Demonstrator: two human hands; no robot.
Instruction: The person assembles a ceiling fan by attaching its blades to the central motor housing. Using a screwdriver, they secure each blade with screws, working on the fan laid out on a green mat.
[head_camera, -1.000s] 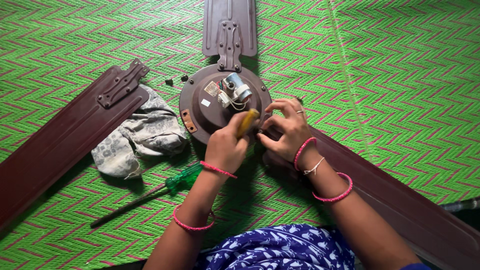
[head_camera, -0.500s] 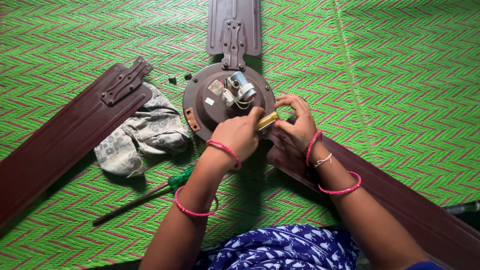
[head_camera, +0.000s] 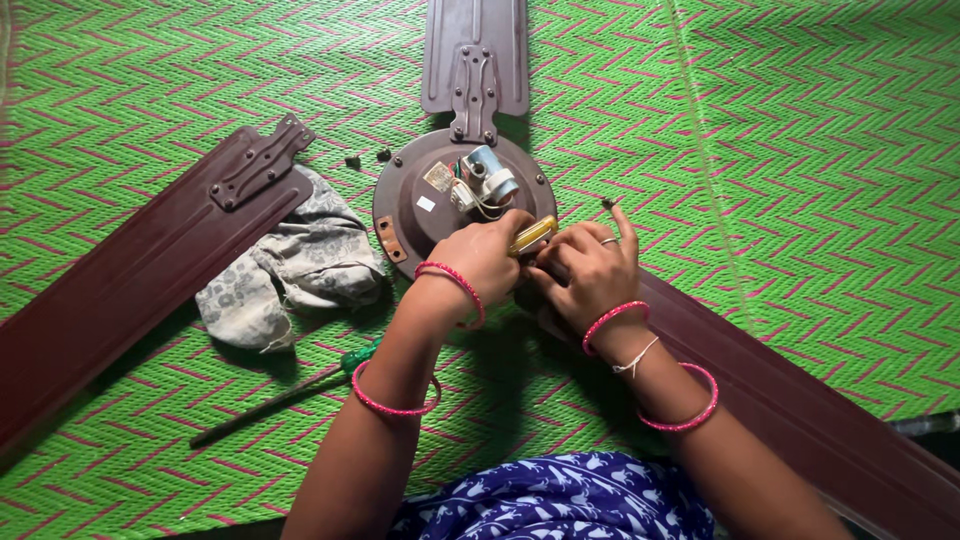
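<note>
Both forearms are stretched forward and drawn together, the left hand (head_camera: 478, 257) curled in a closed grip, the right hand (head_camera: 590, 268) bent with fingers (head_camera: 625, 225) partly raised.

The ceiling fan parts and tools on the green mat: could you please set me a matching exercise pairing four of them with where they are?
Things:
1. yellow-handled screwdriver
2. green-handled screwdriver
3. patterned cloth
4. two small dark screws

Places:
A. on the mat just left of the fan motor housing, by its top edge
B. lying on the mat beside the left forearm
C. gripped in the left hand
D. between the detached blade and the motor housing

Pairs: 1-C, 2-B, 3-D, 4-A
</note>
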